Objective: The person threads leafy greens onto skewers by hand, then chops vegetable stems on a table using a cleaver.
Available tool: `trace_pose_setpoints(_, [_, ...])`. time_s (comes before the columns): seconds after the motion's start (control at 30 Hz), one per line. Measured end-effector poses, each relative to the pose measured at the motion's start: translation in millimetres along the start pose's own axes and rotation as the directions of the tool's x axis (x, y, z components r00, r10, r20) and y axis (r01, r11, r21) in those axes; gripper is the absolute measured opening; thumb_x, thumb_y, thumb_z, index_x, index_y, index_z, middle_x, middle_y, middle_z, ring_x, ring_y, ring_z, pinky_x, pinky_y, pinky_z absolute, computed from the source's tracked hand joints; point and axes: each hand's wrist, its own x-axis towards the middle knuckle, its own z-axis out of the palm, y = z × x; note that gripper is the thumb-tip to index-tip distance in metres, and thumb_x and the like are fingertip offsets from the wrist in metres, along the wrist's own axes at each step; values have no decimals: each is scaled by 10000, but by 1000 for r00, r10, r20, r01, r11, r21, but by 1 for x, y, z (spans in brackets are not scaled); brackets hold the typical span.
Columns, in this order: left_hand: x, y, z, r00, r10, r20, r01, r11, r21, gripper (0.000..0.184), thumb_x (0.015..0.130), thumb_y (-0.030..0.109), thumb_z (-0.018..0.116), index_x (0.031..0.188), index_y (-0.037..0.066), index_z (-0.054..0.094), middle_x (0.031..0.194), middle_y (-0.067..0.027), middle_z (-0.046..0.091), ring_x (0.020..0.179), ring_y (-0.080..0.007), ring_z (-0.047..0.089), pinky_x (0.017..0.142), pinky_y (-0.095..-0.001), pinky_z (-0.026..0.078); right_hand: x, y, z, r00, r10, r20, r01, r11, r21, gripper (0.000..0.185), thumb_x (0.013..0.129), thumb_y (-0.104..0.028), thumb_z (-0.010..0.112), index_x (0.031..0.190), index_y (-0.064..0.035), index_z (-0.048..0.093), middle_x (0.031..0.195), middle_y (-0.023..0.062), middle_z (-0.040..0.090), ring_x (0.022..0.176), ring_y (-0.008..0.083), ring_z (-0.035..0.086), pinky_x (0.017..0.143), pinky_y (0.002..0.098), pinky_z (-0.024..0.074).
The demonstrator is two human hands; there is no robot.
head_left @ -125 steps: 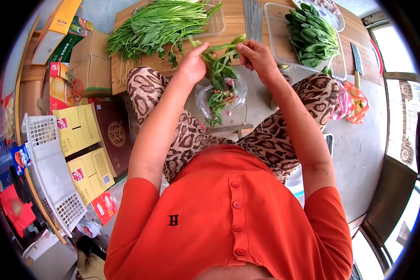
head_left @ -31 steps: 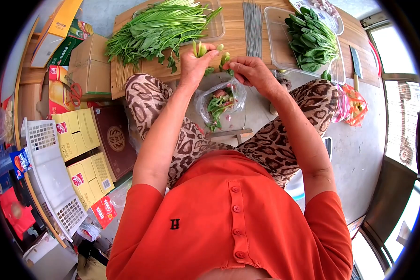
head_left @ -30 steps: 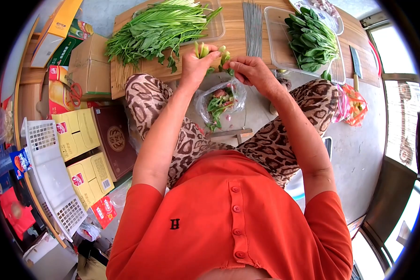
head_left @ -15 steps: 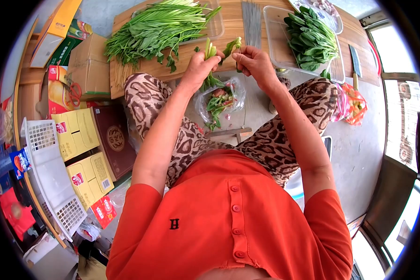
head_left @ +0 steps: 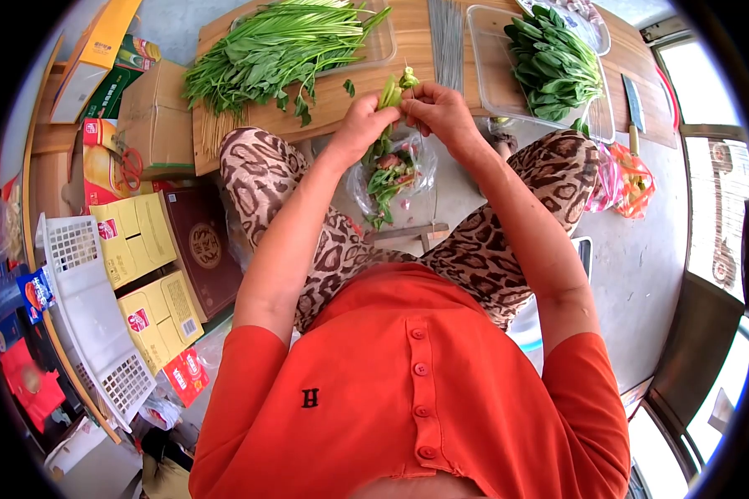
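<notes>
My left hand [head_left: 360,126] is closed round a small bunch of leafy green stems [head_left: 389,93], their pale ends pointing up and leaves hanging below. My right hand [head_left: 441,116] pinches what looks like a thin skewer, its lower part hidden by the fingers. A folded bit of green [head_left: 409,79] sits near the skewer's top. Both hands are close together, fingertips almost touching, just off the table's near edge. Below them a clear plastic bag [head_left: 429,170] holds leaf scraps [head_left: 387,183].
On the wooden table [head_left: 341,91] lie a heap of long-stemmed greens [head_left: 283,50], a bundle of thin grey skewers [head_left: 447,46], a clear tray [head_left: 493,71] with dark leafy greens [head_left: 551,66], and a knife [head_left: 633,104]. Cartons [head_left: 162,116] and a white basket [head_left: 91,308] stand at left.
My right hand has moved left towards my left hand, bringing the green bit on the skewer against the stems. The left hand has shifted slightly right.
</notes>
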Motion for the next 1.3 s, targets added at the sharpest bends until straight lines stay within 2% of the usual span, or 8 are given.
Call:
trace_pose_setpoints(0.2, [-2, 8, -1, 984, -168, 65, 180, 889, -420, 156, 897, 112, 552, 1005, 18, 615, 875, -38, 635, 751, -111, 565, 688, -241, 453, 0, -8, -6, 999, 42, 13, -43, 991, 125, 147, 865, -142, 634, 801, -14, 605, 651, 24, 611, 496, 66, 483, 441, 217, 373])
trace_pose_setpoints(0.33, [-3, 6, -4, 976, -189, 106, 215, 911, -352, 163, 910, 128, 546, 1010, 20, 615, 887, -38, 639, 737, -110, 565, 681, -243, 455, 1, -2, -8, 998, 37, 44, -43, 989, 142, 166, 867, -157, 644, 781, -22, 603, 638, 27, 603, 470, 69, 465, 424, 209, 348])
trace_pose_setpoints(0.43, [2, -10, -5, 987, -63, 149, 78, 992, -99, 182, 938, 147, 513, 1025, 25, 617, 904, -22, 644, 737, -112, 562, 677, -242, 458, -1, -3, -6, 997, 67, 23, -69, 995, 66, 176, 869, -154, 644, 762, -22, 601, 630, 30, 597, 462, 71, 463, 418, 208, 342])
trace_pose_setpoints(0.63, [-7, 18, 5, 978, -209, -2, 186, 876, -445, 224, 954, 152, 481, 1064, -1, 602, 976, -60, 637, 784, -133, 596, 709, -281, 496, 0, -6, -10, 995, 98, 0, -96, 979, 180, 181, 867, -142, 636, 739, -21, 594, 599, 29, 575, 451, 78, 451, 429, 223, 345])
trace_pose_setpoints(0.77, [5, -6, -19, 973, -66, -222, 7, 966, -260, 219, 948, 130, 495, 1079, -10, 601, 989, -72, 637, 786, -130, 589, 695, -286, 493, 1, -4, -13, 998, 56, -14, -52, 975, 214, 183, 865, -138, 634, 728, -27, 586, 595, 27, 571, 448, 80, 447, 436, 227, 347])
trace_pose_setpoints(0.87, [5, -3, -17, 975, 48, -217, -70, 993, -99, 202, 933, 140, 539, 1066, 8, 615, 948, -59, 638, 732, -104, 550, 650, -260, 457, 1, -5, -12, 998, 47, -29, -39, 976, 213, 189, 865, -135, 635, 717, -32, 579, 596, 28, 571, 450, 80, 452, 432, 225, 344])
trace_pose_setpoints(1.03, [-2, 9, 5, 993, 33, -111, -46, 991, -123, 199, 825, 93, 705, 997, 39, 621, 778, 44, 574, 657, -52, 482, 603, -212, 406, -1, -5, -7, 999, 39, -23, -32, 969, 246, 184, 867, -130, 635, 722, -33, 579, 595, 34, 577, 450, 79, 460, 426, 220, 350])
trace_pose_setpoints(1.3, [1, 11, -6, 977, 17, -212, -69, 969, -239, 160, 840, 83, 677, 980, 27, 624, 807, -21, 632, 585, -69, 479, 529, -218, 372, -7, -16, -5, 998, 27, 61, -38, 979, 199, 179, 922, -171, 581, 869, -12, 646, 592, 20, 573, 437, 64, 445, 412, 210, 338])
